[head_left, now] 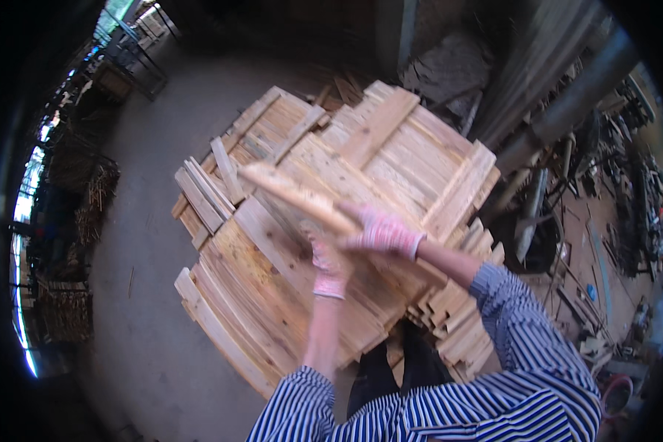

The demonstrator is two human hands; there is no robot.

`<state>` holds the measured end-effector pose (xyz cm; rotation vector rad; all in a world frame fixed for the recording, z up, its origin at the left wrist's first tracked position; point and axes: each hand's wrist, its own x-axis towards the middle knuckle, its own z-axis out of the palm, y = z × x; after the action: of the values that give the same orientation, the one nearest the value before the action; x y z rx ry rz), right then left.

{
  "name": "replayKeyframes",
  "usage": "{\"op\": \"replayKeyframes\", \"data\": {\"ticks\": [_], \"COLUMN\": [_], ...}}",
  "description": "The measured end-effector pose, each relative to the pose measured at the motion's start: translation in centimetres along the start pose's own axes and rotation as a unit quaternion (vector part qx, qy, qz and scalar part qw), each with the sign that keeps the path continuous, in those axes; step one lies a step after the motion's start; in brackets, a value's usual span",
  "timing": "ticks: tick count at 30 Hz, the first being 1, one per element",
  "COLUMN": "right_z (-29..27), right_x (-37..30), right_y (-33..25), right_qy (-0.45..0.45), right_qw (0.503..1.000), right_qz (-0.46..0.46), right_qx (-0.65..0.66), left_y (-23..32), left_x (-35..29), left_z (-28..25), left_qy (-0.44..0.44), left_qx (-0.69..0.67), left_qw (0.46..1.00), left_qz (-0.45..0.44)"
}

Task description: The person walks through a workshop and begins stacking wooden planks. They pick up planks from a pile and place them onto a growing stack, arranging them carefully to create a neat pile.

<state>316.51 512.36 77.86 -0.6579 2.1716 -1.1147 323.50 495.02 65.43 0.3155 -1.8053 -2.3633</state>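
Note:
A pale wooden board (291, 193) is lifted at a tilt over a stack of planks, smeared by motion. My right hand (383, 231), in a pink-and-white knitted glove, is closed on the board's near right end. Just below and to the left, my left hand (330, 269), gloved the same way, is curled against the board's lower edge; blur partly hides its fingers. Under both hands lies a layer of side-by-side planks (261, 283), some with brown knots. A wide plank (265, 232) rests on top of that layer.
Slatted wooden panels with cross battens (381, 129) lie on the stack's far side. More planks (460, 324) are piled near my legs, at right. Poles (567, 103) and scattered scrap crowd the right side. Bundled sticks (99, 195) stand along the left wall, past the grey floor (151, 221).

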Motion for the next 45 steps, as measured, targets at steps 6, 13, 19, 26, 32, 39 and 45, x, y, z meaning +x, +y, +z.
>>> {"op": "replayKeyframes", "data": {"ticks": [6,13,19,26,32,39,45], "right_z": [-10.9,-6.7,-6.9,-7.5,-5.5,20.9,33.6], "right_x": [-0.8,2.1,2.6,0.2,-4.3,-18.3,-8.9], "right_y": [11.8,17.3,18.7,17.1,17.3,18.4,16.1], "right_qy": [0.187,0.151,0.153,0.158,0.351,0.491,0.445], "right_qw": [0.967,0.952,0.951,0.956,0.925,0.57,0.467], "right_qz": [0.09,0.048,0.032,-0.011,-0.012,0.444,0.443], "right_qx": [-0.147,-0.263,-0.267,-0.246,-0.144,0.487,0.622], "left_y": [7.5,7.7,6.6,7.0,7.1,7.3,6.6], "left_x": [-8.3,-20.9,-22.0,-20.8,-21.0,-21.2,-22.9], "left_z": [-17.8,-31.6,-32.5,-29.9,-28.4,-26.3,-31.3], "left_qy": [0.195,0.358,0.338,0.351,0.338,0.33,0.351], "left_qx": [0.154,0.19,0.147,0.252,0.335,0.26,0.322], "left_qw": [0.964,0.864,0.873,0.847,0.828,0.837,0.814], "left_qz": [-0.093,-0.297,-0.32,-0.31,-0.296,-0.35,-0.332]}}
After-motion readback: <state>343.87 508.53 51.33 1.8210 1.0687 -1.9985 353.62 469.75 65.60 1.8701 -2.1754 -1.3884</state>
